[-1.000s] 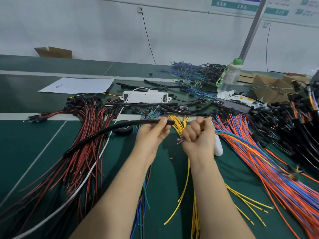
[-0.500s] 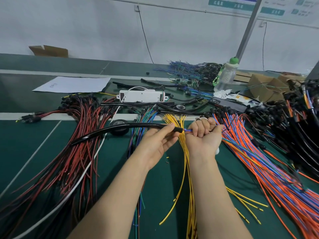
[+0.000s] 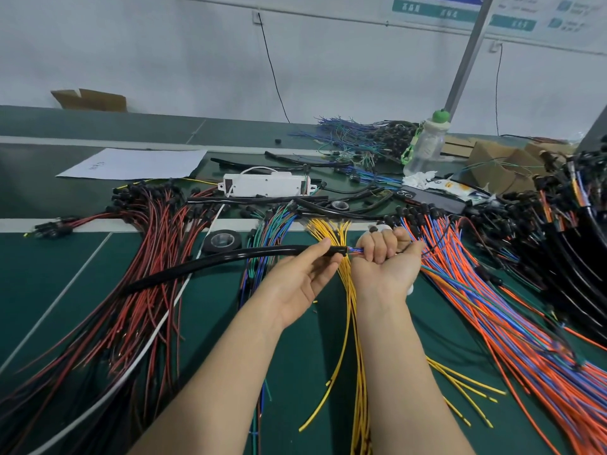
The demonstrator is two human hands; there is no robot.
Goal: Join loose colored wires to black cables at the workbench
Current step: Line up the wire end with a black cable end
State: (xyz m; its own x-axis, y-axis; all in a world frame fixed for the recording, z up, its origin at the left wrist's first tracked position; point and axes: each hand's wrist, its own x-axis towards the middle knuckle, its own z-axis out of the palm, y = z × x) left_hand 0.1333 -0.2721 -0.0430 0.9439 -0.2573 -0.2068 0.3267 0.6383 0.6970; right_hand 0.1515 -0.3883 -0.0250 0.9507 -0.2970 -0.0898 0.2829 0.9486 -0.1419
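My left hand pinches the right end of a long black cable that runs off to the left above the green bench. My right hand is fisted, palm up, around a small bunch of colored wires whose blue and orange ends sit right at the cable's open mouth. The wire tails leave my fist to the right, toward the orange and blue wire pile. Loose yellow wires lie on the bench under both wrists.
Red and black wires fan across the left. A roll of black tape and mixed colored wires lie behind my left hand. Finished black cables pile at the right. A white box, bottle and paper sit farther back.
My right hand has turned palm up and moved right a little, bringing the wire ends to the cable mouth. My left hand lowered the cable's end to meet them.
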